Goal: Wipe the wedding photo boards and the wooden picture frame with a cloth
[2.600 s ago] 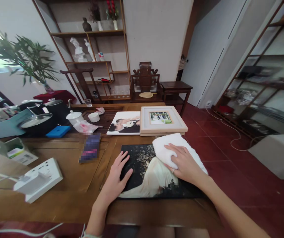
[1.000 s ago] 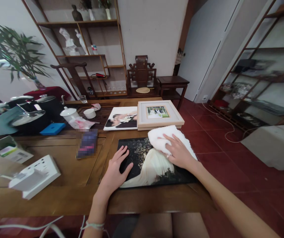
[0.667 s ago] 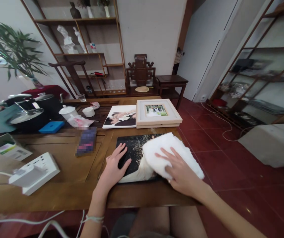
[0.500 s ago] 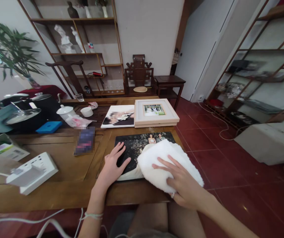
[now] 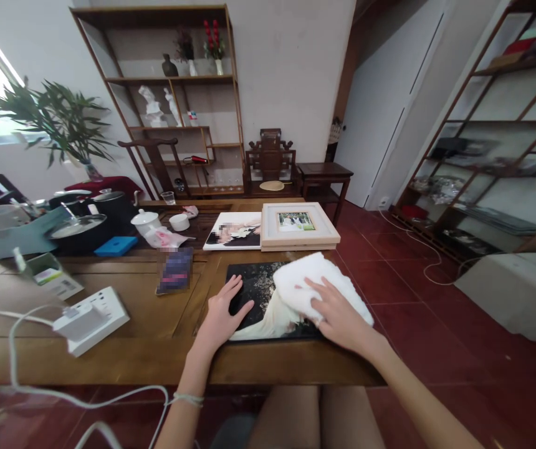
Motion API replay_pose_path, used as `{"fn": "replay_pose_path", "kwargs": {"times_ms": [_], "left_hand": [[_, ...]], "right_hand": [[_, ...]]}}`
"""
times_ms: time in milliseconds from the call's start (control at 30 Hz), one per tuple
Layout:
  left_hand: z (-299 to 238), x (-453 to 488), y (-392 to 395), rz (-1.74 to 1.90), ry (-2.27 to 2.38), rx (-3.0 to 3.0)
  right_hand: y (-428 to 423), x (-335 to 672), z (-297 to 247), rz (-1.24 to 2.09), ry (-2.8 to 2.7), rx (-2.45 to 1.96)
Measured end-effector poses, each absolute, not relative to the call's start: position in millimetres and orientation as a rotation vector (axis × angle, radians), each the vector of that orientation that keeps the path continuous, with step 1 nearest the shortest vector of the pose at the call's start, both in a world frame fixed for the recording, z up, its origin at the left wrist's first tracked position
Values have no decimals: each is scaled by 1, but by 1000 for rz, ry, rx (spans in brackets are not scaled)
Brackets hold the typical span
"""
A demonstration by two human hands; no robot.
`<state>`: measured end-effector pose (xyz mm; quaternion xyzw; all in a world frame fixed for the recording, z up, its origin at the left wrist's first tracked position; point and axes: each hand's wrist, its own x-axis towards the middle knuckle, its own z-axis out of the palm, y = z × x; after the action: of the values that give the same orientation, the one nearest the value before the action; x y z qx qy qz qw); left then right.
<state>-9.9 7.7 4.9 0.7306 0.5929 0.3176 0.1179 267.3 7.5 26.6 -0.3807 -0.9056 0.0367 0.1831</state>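
A dark wedding photo panel [image 5: 256, 293] lies flat on the wooden table in front of me, with a long pale dress visible in its lower part. My left hand [image 5: 224, 308] rests over its left edge, fingers spread and holding nothing. My right hand [image 5: 338, 312] presses on a folded white fluffy towel [image 5: 312, 280], its fingers bent into the cloth. The towel covers the upper right of the panel and hangs past its right side.
Behind the panel are a light wooden picture frame [image 5: 333, 240] and a white-edged photo print [image 5: 214, 240]. To the left stand a white power strip [image 5: 113, 312] with a cable, a blue box [image 5: 116, 246], a white teapot [image 5: 145, 219] and a dark pot [image 5: 78, 229]. The table's front edge [image 5: 287, 368] is close to me.
My right hand has pushed the towel upward and away from me, so more of the dress and lower edge shows. The left hand stays at the panel's left edge. The view has tilted up.
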Motion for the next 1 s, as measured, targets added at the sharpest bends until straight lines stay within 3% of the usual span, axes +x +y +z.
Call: {"fn": "replay_pose_path", "kwargs": {"times_ms": [233,600,1000], "left_hand": [[0,-13,10,925,1735,2176],[1,-11,7,969,1764,2157],[0,-11,13,1021,1711,2233]], "right_hand": [[-42,275,35,347,-2687,-869],[65,274,13,-39,-2402,-1128],[-1,262,20,148,-2562,-995]]}}
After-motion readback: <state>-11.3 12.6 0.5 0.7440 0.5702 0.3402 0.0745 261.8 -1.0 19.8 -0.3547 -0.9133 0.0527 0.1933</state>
